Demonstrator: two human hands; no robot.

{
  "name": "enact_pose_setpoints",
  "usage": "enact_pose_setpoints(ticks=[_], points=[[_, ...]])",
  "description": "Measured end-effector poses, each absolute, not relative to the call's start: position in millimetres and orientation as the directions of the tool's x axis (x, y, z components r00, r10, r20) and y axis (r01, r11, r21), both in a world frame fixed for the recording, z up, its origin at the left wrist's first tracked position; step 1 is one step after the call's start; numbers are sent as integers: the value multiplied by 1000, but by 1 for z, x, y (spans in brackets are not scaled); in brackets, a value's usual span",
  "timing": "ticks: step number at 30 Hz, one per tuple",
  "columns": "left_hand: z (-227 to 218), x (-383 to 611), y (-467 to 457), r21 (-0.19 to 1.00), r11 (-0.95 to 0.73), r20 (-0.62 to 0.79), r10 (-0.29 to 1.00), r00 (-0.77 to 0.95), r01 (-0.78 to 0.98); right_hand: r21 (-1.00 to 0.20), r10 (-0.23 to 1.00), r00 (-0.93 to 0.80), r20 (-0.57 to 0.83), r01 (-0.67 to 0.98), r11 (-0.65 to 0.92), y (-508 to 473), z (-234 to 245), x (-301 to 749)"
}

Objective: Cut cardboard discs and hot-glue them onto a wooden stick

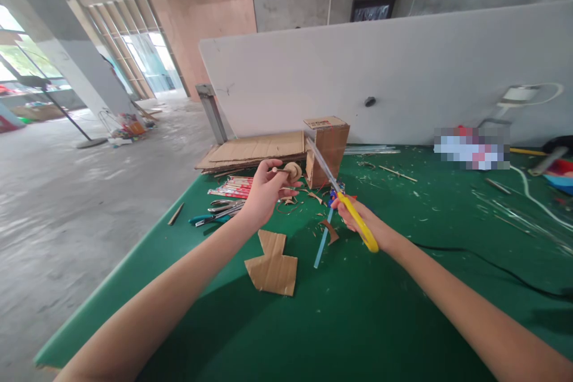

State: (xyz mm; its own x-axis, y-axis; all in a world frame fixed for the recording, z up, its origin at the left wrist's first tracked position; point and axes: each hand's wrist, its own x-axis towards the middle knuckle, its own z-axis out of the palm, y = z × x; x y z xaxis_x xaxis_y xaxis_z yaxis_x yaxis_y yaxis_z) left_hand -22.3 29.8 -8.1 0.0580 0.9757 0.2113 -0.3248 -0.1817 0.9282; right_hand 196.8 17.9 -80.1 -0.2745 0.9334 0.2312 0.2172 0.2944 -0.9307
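My left hand (265,191) is closed around a small round cardboard piece (293,172), which looks like discs stacked on a short stick. Yellow-handled scissors (358,221) are in my right hand (358,215), their long grey blades pointing up and to the left. The blade tips reach in front of a cardboard box (329,152) standing behind. Below my left hand, a cut cardboard shape (273,265) lies flat on the green table. A pale blue strip (323,245) and a curved brown scrap (331,231) lie below my right hand.
Flat cardboard sheets (264,146) are stacked at the back left. Red-and-white packaged sticks (230,187) and teal-handled pliers (210,219) lie left of my left hand. A black cable (470,250) crosses the right side. A white board (380,71) stands behind the table.
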Motion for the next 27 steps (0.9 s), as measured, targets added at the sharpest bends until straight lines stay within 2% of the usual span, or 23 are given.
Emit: enact_pose_setpoints(ticks=[6, 11, 18, 27], points=[[-8, -21, 29, 944, -75, 145, 969, 199, -322, -955, 962, -120, 244, 142, 260, 22, -86, 205], [-12, -18, 27, 953, -67, 131, 970, 204, -295, -965, 963, -119, 243, 68, 252, 18, -85, 203], [-16, -18, 28, 968, -161, 196, 965, 173, -194, -964, 965, -176, 192, 150, 219, 15, -89, 192], [-11, -15, 20, 964, -197, 235, 946, 225, -180, -930, 943, -266, 200, 250, 268, 12, -79, 194]])
